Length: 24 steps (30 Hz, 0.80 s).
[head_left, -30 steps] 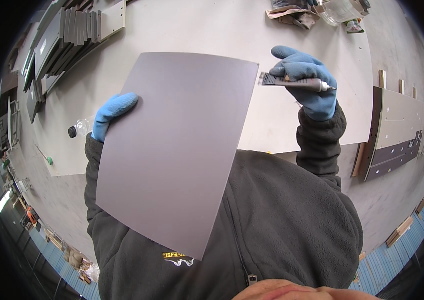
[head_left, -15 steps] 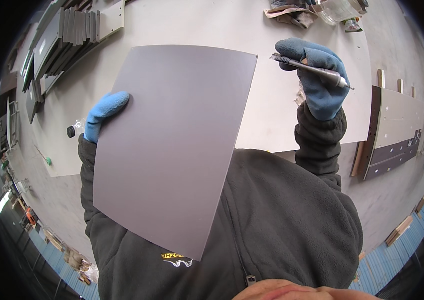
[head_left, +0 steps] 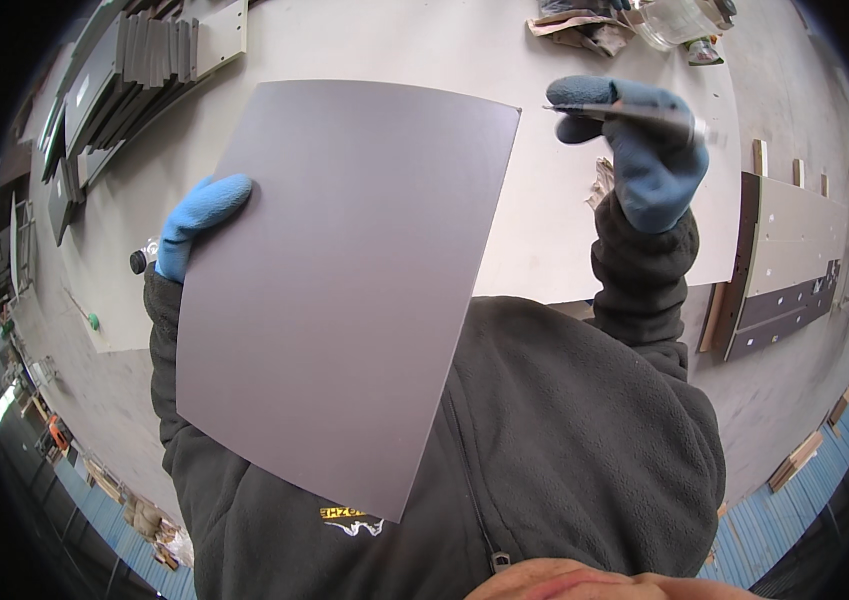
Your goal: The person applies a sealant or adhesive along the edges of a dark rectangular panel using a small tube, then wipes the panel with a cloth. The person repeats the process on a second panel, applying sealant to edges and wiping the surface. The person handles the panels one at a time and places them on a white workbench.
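Note:
A flat grey panel (head_left: 344, 290) is held up in front of my chest, tilted, its lower corner close to my jacket. My left hand (head_left: 202, 218), in a blue glove, grips its left edge; the thumb lies on the front face and the other fingers are hidden behind. To the right of the panel, my gloved right hand (head_left: 656, 175) is raised and closed round a slim grey squeeze tube (head_left: 649, 120). The tube's pale nozzle end points right and is smeared by motion. Its flat end is near the panel's upper right corner, apart from it.
Below my hands lies a pale work table (head_left: 394, 45). Stacked grey panels (head_left: 159, 50) stand at the far left. A bottle with a black cap (head_left: 138, 262) is beside my left wrist. A clear jar (head_left: 669, 22) and crumpled packaging (head_left: 584, 30) sit far right; drilled boards (head_left: 789, 260) lie at right.
The panel and my left hand have shifted slightly left, and the panel's top edge is a little higher. In my right hand the tube has turned nearer to level.

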Motion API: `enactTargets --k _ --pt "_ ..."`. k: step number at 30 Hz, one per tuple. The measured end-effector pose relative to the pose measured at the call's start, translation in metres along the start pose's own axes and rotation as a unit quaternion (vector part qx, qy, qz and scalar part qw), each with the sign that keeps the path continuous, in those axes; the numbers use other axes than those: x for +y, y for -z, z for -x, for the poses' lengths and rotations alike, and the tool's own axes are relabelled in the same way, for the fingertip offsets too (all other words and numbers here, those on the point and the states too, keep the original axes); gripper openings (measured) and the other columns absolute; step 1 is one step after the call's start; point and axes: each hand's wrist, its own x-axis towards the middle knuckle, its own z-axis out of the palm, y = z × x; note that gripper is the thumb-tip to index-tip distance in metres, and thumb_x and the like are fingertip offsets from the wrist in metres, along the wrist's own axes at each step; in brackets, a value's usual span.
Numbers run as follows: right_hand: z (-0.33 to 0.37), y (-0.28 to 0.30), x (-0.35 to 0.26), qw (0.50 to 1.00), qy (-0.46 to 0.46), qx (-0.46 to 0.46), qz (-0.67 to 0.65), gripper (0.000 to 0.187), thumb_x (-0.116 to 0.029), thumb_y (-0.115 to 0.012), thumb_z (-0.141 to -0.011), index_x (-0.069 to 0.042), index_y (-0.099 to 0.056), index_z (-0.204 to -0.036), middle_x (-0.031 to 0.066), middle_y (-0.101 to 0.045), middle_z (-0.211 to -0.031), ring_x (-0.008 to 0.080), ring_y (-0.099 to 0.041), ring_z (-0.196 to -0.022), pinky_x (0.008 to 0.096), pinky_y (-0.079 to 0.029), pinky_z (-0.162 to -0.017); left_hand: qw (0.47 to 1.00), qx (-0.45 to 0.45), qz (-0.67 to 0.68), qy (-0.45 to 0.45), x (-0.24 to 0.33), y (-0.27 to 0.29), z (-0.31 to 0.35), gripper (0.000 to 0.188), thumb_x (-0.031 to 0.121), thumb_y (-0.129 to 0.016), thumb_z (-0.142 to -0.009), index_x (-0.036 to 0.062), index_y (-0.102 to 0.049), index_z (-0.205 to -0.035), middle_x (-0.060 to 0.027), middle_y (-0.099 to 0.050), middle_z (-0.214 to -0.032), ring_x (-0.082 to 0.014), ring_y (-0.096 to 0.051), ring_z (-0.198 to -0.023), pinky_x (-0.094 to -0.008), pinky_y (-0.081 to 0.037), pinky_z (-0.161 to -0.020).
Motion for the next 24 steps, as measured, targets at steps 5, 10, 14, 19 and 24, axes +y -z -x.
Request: enactTargets --k 5,10,14,19,24 --pt "-0.022 0.003 -0.024 0.933 -0.311 0.11 0.145 0.03 -0.014 -0.069 -0.095 0.008 -0.067 -0.115 0.0115 -0.072 -0.092 0.0157 -0.07 -0.071 0.0217 -0.056 -0.058 0.999 -0.027 0.038 -0.005 0.011 0.001 -0.001 0.034 0.017 -0.058 -0.101 0.0017 -0.064 -0.13 -0.0138 -0.067 -0.131 -0.0225 -0.067 -0.117 -0.039 -0.055 -0.103" --pt "-0.042 -0.001 -0.038 0.91 -0.36 0.073 0.194 0.036 -0.018 -0.074 -0.092 0.008 -0.067 -0.115 0.012 -0.072 -0.089 0.0122 -0.068 -0.063 0.0207 -0.055 -0.054 0.986 0.036 0.105 0.124 0.034 -0.008 -0.012 0.036 0.018 -0.058 -0.098 0.0009 -0.064 -0.129 -0.0155 -0.072 -0.119 -0.024 -0.072 -0.106 -0.0386 -0.059 -0.095" --pt "-0.042 -0.006 -0.042 0.909 -0.363 0.037 0.203 0.035 -0.017 -0.075 -0.092 0.008 -0.067 -0.115 0.0119 -0.072 -0.085 0.0104 -0.066 -0.058 0.0204 -0.054 -0.052 0.965 0.022 0.175 0.195 0.045 -0.016 -0.014 0.037 0.02 -0.058 -0.097 0.0013 -0.064 -0.128 -0.0162 -0.074 -0.113 -0.025 -0.074 -0.1 -0.0386 -0.062 -0.09" --pt "-0.038 -0.007 -0.034 0.91 -0.368 0.033 0.188 0.032 -0.014 -0.075 -0.092 0.008 -0.067 -0.114 0.012 -0.072 -0.083 0.0091 -0.064 -0.057 0.0213 -0.054 -0.052 0.979 -0.107 0.146 0.092 0.05 -0.025 -0.016 0.041 0.015 -0.06 -0.097 0.0027 -0.059 -0.136 -0.0183 -0.065 -0.132 -0.0281 -0.068 -0.117 -0.0433 -0.058 -0.099" --pt "-0.046 -0.012 -0.028 0.904 -0.343 0.071 0.245 0.032 -0.013 -0.076 -0.092 0.008 -0.068 -0.114 0.0118 -0.072 -0.083 0.0106 -0.066 -0.059 0.0221 -0.054 -0.053 0.907 -0.084 0.337 0.24 0.064 -0.03 -0.028 0.042 0.002 -0.066 -0.095 0.006 -0.059 -0.136 -0.0195 -0.059 -0.143 -0.031 -0.063 -0.128 -0.0486 -0.055 -0.105"
